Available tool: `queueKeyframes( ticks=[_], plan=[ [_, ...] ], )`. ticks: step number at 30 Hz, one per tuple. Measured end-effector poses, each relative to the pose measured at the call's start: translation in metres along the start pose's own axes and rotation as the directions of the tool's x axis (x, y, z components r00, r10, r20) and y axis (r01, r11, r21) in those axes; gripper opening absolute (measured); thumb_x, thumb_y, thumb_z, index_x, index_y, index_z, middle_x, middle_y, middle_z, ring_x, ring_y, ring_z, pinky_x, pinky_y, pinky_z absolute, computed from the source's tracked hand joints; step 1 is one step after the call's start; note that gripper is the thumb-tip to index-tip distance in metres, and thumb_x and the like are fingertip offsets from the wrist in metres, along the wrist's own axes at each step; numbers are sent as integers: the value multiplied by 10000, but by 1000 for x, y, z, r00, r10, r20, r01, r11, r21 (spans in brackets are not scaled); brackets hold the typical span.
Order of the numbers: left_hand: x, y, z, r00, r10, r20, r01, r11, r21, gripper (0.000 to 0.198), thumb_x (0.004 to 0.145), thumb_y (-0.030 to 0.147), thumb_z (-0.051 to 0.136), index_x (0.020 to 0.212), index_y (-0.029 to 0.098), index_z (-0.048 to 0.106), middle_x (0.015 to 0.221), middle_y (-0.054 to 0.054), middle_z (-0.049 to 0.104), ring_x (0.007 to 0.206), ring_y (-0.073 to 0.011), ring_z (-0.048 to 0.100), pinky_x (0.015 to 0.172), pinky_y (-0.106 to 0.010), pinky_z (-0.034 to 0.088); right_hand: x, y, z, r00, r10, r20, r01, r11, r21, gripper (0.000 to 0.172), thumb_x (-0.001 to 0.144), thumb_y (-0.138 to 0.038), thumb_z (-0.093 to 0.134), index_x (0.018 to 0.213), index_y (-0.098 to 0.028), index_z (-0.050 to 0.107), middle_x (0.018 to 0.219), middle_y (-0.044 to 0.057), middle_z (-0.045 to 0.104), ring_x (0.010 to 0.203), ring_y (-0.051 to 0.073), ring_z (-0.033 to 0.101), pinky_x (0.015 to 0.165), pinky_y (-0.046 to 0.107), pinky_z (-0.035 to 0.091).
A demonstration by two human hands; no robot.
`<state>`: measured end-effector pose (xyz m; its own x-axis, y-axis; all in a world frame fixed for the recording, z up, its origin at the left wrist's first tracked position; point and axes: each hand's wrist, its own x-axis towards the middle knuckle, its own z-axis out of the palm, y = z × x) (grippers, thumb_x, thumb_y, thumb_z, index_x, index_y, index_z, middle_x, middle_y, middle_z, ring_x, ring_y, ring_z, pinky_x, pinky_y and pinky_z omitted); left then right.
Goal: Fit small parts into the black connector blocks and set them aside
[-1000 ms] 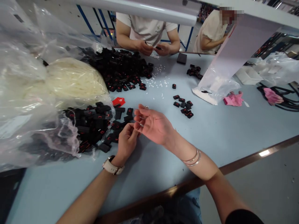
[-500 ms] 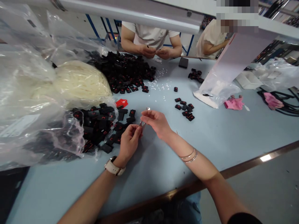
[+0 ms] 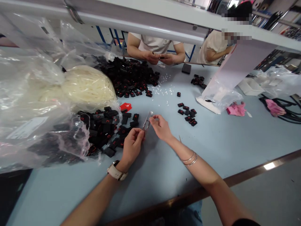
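Near the middle of the table [image 3: 211, 141], the left hand [image 3: 132, 142] pinches the near end of a slim metal tool [image 3: 146, 121], whose far end points away. Just right of it, the right hand [image 3: 161, 127] is drawn narrow beside the tool; whether it touches the metal or pinches something small, I cannot tell. If only the left fingers bear the tool, a sideways push could make it swivel or slip. Fingertips so close to the far end might get nicked. Leftward, a careless knock could scatter the black parts [image 3: 109, 152]; anything tiny flicked far could be lost among the white bits [image 3: 162, 89].
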<state>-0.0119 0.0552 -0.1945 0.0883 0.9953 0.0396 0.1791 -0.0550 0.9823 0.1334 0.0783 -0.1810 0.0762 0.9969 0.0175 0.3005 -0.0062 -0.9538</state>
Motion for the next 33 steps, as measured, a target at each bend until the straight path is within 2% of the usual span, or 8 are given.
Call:
queueKeyframes(
  ticks=[5, 8, 12, 14, 17, 23, 28, 33],
  plan=[
    [-2, -3, 0, 986, 48, 159, -65, 992, 106, 278, 810, 453, 514, 773, 179, 542, 602, 32, 505, 547, -112, 459, 521, -220, 375, 12, 7, -1, 984, 25, 174, -59, 979, 195, 402, 793, -557, 552, 741, -166, 634, 625, -15, 571, 603, 110, 533, 604, 234, 414],
    [-2, -5, 1, 981, 66, 183, -93, 985, 145, 293, 813, 460, 496, 799, 175, 565, 617, 24, 515, 563, -120, 472, 536, -226, 386, 26, 8, -24, 991, 118, 70, -133, 950, 282, 384, 839, -514, 500, 790, -162, 647, 736, 33, 648, 624, 118, 580, 638, 253, 464],
    [-2, -7, 2, 977, 77, 201, -123, 966, 226, 296, 803, 454, 486, 773, 177, 584, 629, 9, 551, 567, -128, 481, 530, -229, 378, 40, 11, -80, 957, 89, -278, -148, 969, -199, 292, 894, -357, 453, 957, -165, 663, 720, 23, 649, 609, 127, 568, 627, 247, 442],
    [-2, -6, 3, 973, 73, 217, -130, 956, 261, 298, 797, 451, 483, 764, 176, 594, 640, -1, 575, 570, -133, 489, 520, -230, 370, 42, 14, -106, 938, 42, -344, -226, 828, -514, 215, 860, -320, 536, 944, -181, 677, 789, 38, 674, 714, 154, 604, 695, 259, 442],
    [-3, -4, 3, 972, 74, 224, -137, 950, 280, 294, 790, 444, 481, 758, 178, 600, 634, -5, 586, 564, -136, 493, 508, -230, 366, 38, 17, -125, 944, 101, -314, -310, 595, -742, 211, 802, -339, 635, 946, -194, 688, 914, 73, 679, 807, 183, 631, 704, 258, 440],
    [-3, -4, 4, 977, 98, 188, -146, 954, 262, 250, 788, 423, 513, 805, 188, 598, 661, -10, 613, 580, -144, 534, 509, -233, 386, 30, 5, -112, 980, 113, -162, -195, 432, -881, 208, 805, -284, 625, 958, -166, 700, 1012, 136, 659, 860, 205, 640, 693, 261, 431],
    [-4, -8, 5, 983, 100, 151, -135, 960, 244, 257, 761, 391, 567, 923, 193, 589, 731, -15, 633, 637, -157, 582, 548, -248, 430, 21, -14, -96, 951, 221, 214, 40, 602, -797, 75, 718, -212, 692, 785, -195, 720, 685, 28, 658, 661, 160, 598, 576, 234, 365],
    [-4, -8, 6, 964, 151, 217, -204, 947, 247, 328, 699, 370, 671, 970, 193, 618, 836, -32, 657, 713, -171, 593, 637, -282, 470, 13, -19, -75, 800, 170, 575, 204, 824, -528, 30, 671, -176, 702, 690, -196, 715, 500, -76, 492, 481, 74, 407, 493, 198, 291]
  ],
)
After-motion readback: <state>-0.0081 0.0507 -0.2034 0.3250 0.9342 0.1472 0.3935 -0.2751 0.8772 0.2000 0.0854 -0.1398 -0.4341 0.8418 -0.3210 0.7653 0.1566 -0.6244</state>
